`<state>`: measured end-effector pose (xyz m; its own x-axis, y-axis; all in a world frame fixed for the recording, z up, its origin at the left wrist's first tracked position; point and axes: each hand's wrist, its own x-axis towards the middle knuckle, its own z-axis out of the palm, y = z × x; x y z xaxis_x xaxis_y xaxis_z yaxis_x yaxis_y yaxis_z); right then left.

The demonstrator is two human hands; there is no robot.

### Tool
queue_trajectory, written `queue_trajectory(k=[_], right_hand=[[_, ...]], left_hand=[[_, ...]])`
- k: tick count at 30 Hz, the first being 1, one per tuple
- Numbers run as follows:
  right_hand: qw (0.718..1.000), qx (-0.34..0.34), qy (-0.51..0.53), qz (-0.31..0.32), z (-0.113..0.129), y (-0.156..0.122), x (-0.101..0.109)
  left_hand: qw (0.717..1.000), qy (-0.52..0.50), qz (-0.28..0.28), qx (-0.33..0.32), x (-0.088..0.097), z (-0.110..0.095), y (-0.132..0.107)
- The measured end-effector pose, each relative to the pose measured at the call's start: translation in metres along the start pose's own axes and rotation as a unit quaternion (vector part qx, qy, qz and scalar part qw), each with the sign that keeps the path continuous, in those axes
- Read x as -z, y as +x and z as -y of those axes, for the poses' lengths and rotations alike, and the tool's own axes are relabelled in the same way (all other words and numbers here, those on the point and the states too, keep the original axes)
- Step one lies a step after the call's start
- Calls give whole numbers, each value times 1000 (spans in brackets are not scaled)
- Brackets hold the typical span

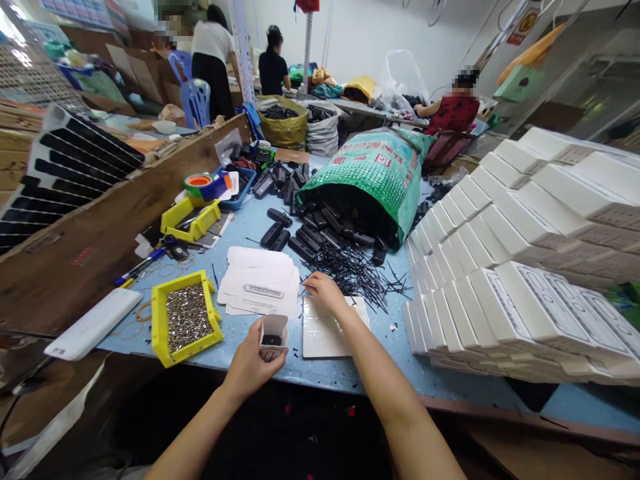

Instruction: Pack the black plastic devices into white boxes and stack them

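Left hand (250,363) is curling firmly around a small white box (275,325), its flapped end open, a black item (271,340) showing inside, on the near side of the printed sheets (257,277). Right hand (324,291) is reaching beside the thin black strands (353,270), fingertips bunching nearly together; whether they're gripping one, I can't tell. Risks are looming: over-squeezing could buckle the box, tilting could spill the item, tangling could drag extra strands along.

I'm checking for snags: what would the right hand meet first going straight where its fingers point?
Probably the printed sheets, just left of the right hand; depth is hard to judge.
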<state>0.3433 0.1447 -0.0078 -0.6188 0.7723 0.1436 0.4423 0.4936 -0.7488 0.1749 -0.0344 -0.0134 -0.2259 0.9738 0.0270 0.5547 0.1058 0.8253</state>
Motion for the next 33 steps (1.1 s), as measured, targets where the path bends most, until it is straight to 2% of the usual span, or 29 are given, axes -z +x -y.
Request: queue_trajectory(k=[2,5,8,11,13,15,17,18,19,21,23,24,26,28,30,33], right_hand=[[999,-10,-7,38,-22,22,3],[998,-3,40,55,-40,30,3],[994,-43,99,-26,-49,23,1],[971,-108,167,-136,-52,14,1],[953,-134,207,-179,-42,5,1],[935,-132,251,-216,-22,-10,1],[919,-98,283,-258,7,-32,-2],[921,-69,275,-267,21,-44,-4],[934,-34,245,-258,33,-55,-7],[969,29,145,-198,49,-72,-13],[981,45,93,-165,53,-81,-20],[978,25,116,-174,51,-82,-25],[954,-39,230,-188,44,-81,-36],[922,-76,345,-156,39,-81,-48],[916,-46,382,-115,38,-81,-56],[942,41,320,-95,40,-83,-54]], left_hand=[[999,35,1,-24,-3,-1,4],[997,52,13,-64,-6,4,10],[995,62,42,-68,-7,12,11],[993,61,87,-54,-8,15,11],[992,56,102,-52,-9,12,12],[992,54,100,-58,-11,8,15],[991,56,97,-66,-14,4,18],[992,54,99,-65,-15,3,18],[992,50,100,-61,-17,3,19],[993,37,95,-63,-20,5,17],[992,23,81,-89,-24,8,16],[991,19,76,-107,-25,10,15],[988,15,87,-126,-27,11,15],[987,3,113,-110,-28,9,16],[987,-8,140,-73,-29,4,18],[987,-11,161,-27,-28,-2,19]])
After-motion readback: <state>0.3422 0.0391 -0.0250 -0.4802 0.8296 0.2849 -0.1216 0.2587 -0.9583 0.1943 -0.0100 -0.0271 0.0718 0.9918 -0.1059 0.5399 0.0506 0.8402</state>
